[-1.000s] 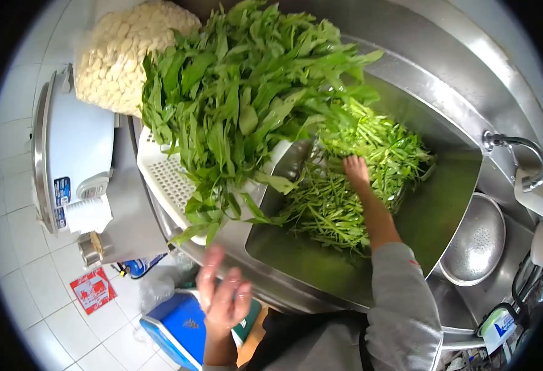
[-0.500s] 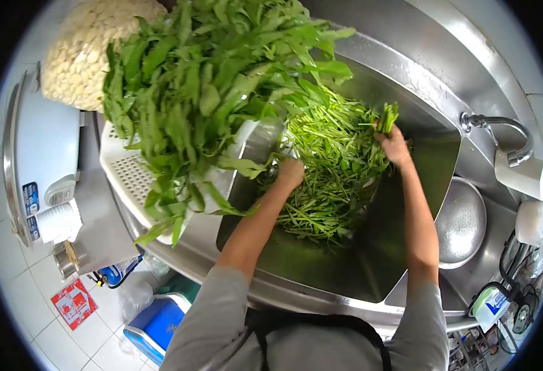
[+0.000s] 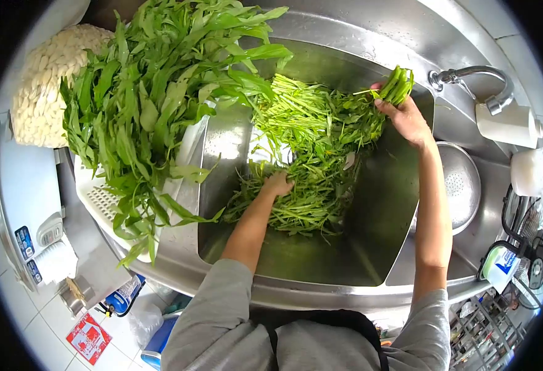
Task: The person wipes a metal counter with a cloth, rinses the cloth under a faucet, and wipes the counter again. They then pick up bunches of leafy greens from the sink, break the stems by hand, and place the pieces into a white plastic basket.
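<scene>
A large heap of cut water spinach (image 3: 321,130) lies in the deep steel sink (image 3: 370,247), with pale green stems toward the back and leaves toward the front. My right hand (image 3: 409,120) is raised at the sink's right side, its fingers wrapped round a bunch of water spinach stems (image 3: 398,85) whose cut ends point up. Low at the left of the heap, my left hand (image 3: 277,184) is closed among the leaves, its fingertips partly hidden in them. Long uncut water spinach (image 3: 141,105) is piled on a white perforated basket (image 3: 101,201) left of the sink.
A bag of pale peeled cloves or nuts (image 3: 49,80) stands at the far left. On the right are a faucet (image 3: 469,75), a metal colander (image 3: 457,185) in a second basin, and a white bottle (image 3: 509,125). The sink's front rim (image 3: 296,287) runs before my body.
My view has shifted, moving the basket and sink leftward. My right hand has lifted the stems up and outward. My left hand has gone lower into the leaves.
</scene>
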Tool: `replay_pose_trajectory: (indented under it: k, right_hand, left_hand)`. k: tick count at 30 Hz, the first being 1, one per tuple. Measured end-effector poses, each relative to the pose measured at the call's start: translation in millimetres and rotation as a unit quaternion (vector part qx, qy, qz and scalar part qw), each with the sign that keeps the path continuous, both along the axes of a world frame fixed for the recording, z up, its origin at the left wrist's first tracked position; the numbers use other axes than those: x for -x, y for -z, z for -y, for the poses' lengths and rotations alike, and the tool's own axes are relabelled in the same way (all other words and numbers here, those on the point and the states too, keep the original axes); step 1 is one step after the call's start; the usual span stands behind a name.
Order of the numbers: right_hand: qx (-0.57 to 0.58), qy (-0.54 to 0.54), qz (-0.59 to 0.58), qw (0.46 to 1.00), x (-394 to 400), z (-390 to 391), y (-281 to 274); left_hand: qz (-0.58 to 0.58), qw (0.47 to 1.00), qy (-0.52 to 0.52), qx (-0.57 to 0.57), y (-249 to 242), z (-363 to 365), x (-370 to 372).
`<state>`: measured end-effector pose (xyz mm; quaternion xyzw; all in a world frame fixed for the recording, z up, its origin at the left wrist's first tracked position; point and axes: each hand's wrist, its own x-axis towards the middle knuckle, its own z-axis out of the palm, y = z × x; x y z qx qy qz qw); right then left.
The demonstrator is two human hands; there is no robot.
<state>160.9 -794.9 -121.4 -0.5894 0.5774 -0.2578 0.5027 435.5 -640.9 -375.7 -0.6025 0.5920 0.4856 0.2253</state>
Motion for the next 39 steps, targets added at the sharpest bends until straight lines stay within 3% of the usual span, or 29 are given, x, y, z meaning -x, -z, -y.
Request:
replay_pose_trajectory:
  k: [2,4,8,12,14,15,16,18,19,20,24,30,32,39]
  right_hand:
    - [0.005,-0.005,0.007,1.000,6,-5,-11]
    - [0.019,-0.016,-0.017,1.000,11,-10,-23]
    - [0.044,0.014,0.001,0.999,16,-24,-39]
    - [0.059,0.017,-0.009,0.998,16,-36,-53]
    - [0.065,0.033,-0.013,0.997,13,-41,-55]
    - [0.092,0.029,-0.026,0.995,13,-44,-57]
    - [0.117,0.025,-0.039,0.992,13,-47,-59]
    - [0.106,0.034,-0.022,0.994,18,-51,-61]
    - [0.097,0.037,-0.005,0.995,19,-55,-64]
    - [0.097,0.040,0.014,0.994,19,-55,-68]
    - [0.086,0.074,0.037,0.993,17,-56,-82]
    - [0.104,0.064,0.024,0.992,23,-69,-89]
    - [0.100,0.077,0.039,0.991,24,-73,-88]
    - [0.106,0.062,0.061,0.991,28,-76,-71]
  left_hand:
    - [-0.063,0.972,-0.201,-0.099,-1,24,-11]
    - [-0.022,0.999,-0.034,-0.011,8,22,-25]
    - [0.050,0.998,0.030,0.015,-26,28,-30]
    - [0.044,0.976,0.156,0.144,-37,28,-30]
    - [-0.071,0.984,0.102,0.126,-29,35,-25]
    - [-0.150,0.976,0.004,0.160,-22,35,-26]
    - [-0.173,0.974,-0.109,0.098,-14,39,-24]
    - [-0.285,0.930,-0.226,0.045,-8,47,-32]
    - [-0.248,0.935,-0.251,0.034,-22,52,-34]
    - [-0.325,0.874,-0.361,-0.025,-33,57,-44]
    - [-0.394,0.856,-0.332,-0.034,-67,75,-72]
    - [-0.361,0.872,-0.320,-0.080,-88,81,-56]
    - [-0.371,0.855,-0.344,-0.117,-92,80,-50]
    - [-0.368,0.868,-0.315,-0.104,-107,77,-38]
